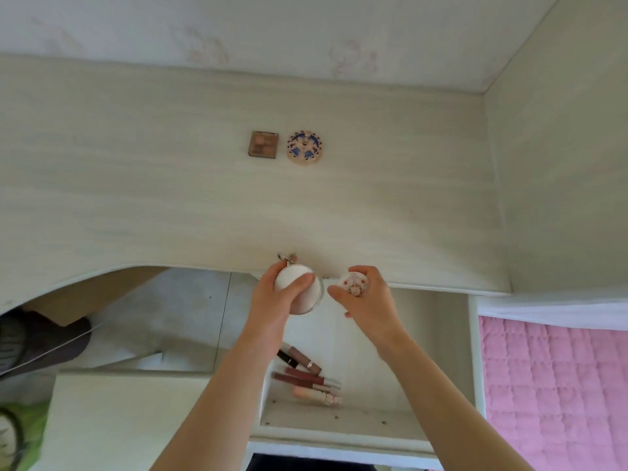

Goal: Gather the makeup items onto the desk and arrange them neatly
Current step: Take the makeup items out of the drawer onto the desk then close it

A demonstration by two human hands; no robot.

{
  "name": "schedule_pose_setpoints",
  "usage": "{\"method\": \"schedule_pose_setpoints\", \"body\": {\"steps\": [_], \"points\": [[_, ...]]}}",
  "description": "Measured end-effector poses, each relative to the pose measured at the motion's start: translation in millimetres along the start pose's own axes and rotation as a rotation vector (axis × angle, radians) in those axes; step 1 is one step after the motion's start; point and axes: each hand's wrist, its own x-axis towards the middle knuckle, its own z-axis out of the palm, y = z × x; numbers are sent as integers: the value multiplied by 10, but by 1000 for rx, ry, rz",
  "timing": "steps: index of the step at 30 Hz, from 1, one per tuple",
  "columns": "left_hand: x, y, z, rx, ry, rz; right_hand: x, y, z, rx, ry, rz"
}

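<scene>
At the far left, a dark shape (pixel 40 338) is seen below the curved edge of the worktop (pixel 170 198). Far back on the worktop, a square palette (pixel 263 144) is laid just beside a round beaded compact (pixel 304 147), the two well apart from the hands. At the worktop's near edge, a round white compact (pixel 299 294) with a metal ring at its top is held in the left hand (pixel 275 300); the thumb is curled across its face and the fingers are wrapped behind it. Just to its right, a small round patterned case (pixel 353 285) is gripped in the right hand (pixel 368 300), the fingers curled round it. Below the hands, an open drawer (pixel 424 334) is seen, in which several lip tubes (pixel 306 375) are lying close together, some touching. At the far right, a pink quilt (pixel 554 385) is visible beside the drawer.
</scene>
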Motion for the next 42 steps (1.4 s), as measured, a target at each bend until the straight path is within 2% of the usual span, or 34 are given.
{"method": "schedule_pose_setpoints", "body": {"steps": [5,9,13,19,23,28,31,37,42], "points": [[382,476,-39,-46,34,89,376,-429,174,-56,-11,-31],[706,760,-80,95,108,229,697,-687,382,-153,-18,-64],[968,903,-167,259,114,360,923,-871,572,-261,1,-136],[1280,897,-366,459,126,412,1143,-980,831,-422,-28,-168],[1352,886,-434,543,147,433,1189,-971,933,-509,-5,-196],[1387,860,-454,798,202,509,1189,-967,985,-688,58,-272],[1442,841,-472,901,234,543,1214,-962,983,-709,74,-301],[1444,806,-430,954,229,559,1243,-890,993,-740,119,-374],[1319,730,-453,951,169,721,1184,-828,981,-780,147,-486]]}}
